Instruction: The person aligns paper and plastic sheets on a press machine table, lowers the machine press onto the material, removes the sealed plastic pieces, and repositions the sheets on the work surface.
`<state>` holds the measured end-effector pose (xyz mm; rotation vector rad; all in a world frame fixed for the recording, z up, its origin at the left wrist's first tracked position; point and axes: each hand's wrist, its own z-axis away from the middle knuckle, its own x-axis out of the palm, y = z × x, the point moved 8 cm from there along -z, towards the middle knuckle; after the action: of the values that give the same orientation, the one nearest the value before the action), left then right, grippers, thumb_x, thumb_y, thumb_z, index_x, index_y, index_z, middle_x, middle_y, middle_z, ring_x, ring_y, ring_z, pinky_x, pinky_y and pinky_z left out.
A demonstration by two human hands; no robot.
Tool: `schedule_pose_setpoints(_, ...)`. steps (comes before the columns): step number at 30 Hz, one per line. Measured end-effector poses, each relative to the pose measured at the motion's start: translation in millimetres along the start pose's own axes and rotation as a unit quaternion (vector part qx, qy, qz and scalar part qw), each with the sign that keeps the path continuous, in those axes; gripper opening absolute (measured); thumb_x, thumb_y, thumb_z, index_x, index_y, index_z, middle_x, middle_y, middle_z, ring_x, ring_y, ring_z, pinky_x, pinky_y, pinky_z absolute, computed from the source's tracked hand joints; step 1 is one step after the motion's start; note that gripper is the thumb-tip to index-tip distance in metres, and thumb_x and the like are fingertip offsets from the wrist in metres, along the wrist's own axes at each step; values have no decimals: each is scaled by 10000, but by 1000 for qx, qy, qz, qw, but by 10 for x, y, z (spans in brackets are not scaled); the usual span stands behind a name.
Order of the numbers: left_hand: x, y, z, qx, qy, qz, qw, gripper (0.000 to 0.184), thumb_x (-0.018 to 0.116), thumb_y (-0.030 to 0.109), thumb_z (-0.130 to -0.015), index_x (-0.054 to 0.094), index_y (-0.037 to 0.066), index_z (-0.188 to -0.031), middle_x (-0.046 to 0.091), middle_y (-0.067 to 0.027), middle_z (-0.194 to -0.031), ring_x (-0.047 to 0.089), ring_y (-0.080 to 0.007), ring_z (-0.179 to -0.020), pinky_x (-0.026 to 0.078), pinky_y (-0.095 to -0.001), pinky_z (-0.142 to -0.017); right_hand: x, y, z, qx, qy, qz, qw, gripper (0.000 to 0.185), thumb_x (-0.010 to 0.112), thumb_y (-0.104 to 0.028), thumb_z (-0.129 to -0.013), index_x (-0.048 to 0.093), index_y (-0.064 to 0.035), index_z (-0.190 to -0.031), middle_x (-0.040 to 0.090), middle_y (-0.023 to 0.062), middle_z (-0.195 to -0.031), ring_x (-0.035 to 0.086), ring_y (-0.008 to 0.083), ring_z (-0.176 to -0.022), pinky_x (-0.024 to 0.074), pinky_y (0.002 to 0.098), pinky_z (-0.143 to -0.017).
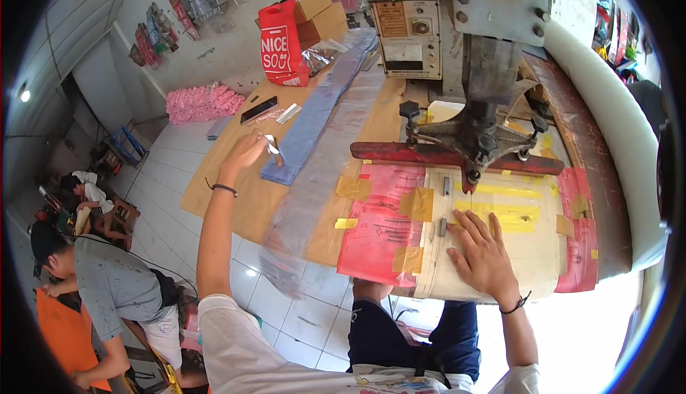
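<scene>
My left hand (246, 150) is raised over the brown tabletop, its fingers closed on a small shiny white piece (271, 144) whose kind I cannot make out. Just beyond it lies a long stack of blue-grey sheets (314, 115). My right hand (482, 255) rests flat with fingers spread on a cream board (443, 272). Pink film (382, 230), brown tape (416, 205) and yellow strips (514, 217) cover parts of this board. Small grey metal bars (443, 227) sit by my right fingertips. Above the board stands the press head with its red bar (386, 152).
A control box (409, 37) is fixed beside the press. Clear plastic film (343, 151) runs along the table. Behind are a phone (259, 110), a red bag (282, 47) and cardboard boxes (321, 19). A white roll (607, 122) borders the right. Other people work at left.
</scene>
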<state>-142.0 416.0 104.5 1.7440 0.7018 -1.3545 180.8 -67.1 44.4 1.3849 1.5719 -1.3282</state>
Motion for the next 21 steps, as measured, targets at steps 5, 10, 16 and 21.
schedule_pose_setpoints(5, 312, 234, 293, 69, 16, -60, 996, 501, 658, 491, -963, 670, 206, -1376, 738, -209, -1213, 668, -403, -1194, 491, -494, -1007, 1, 8, 2, -3, 3, -6, 1000, 443, 563, -330, -1023, 595, -98, -1399, 485, 114, -1593, 401, 304, -1509, 178, 587, -1278)
schedule_pose_setpoints(10, 389, 169, 250, 61, -71, -61, 994, 577, 769, 556, -863, 710, 205, -1317, 749, -155, -1212, 667, -357, -1206, 469, -442, -1043, 0, 4, 17, -7, 8, 3, 1000, 439, 551, -351, -1035, 593, -121, -1407, 495, 107, -1579, 410, 290, -1500, 193, 601, -1273)
schedule_pose_setpoints(16, 479, 25, 130, 31, -83, 36, 995, 568, 818, 539, -816, 727, 161, -1231, 768, -102, -1150, 687, -318, -1129, 423, -448, -1000, -1, 14, 6, -8, 7, 5, 1000, 444, 544, -357, -1039, 589, -122, -1413, 491, 105, -1583, 403, 287, -1504, 191, 600, -1274)
schedule_pose_setpoints(21, 320, 277, 438, 29, 25, 2, 999, 573, 842, 532, -800, 712, 97, -1150, 774, -108, -1057, 696, -296, -1057, 446, -433, -935, 9, 16, 12, -6, 4, 1, 1000, 445, 542, -362, -1039, 590, -125, -1412, 489, 104, -1586, 403, 286, -1506, 190, 598, -1274)
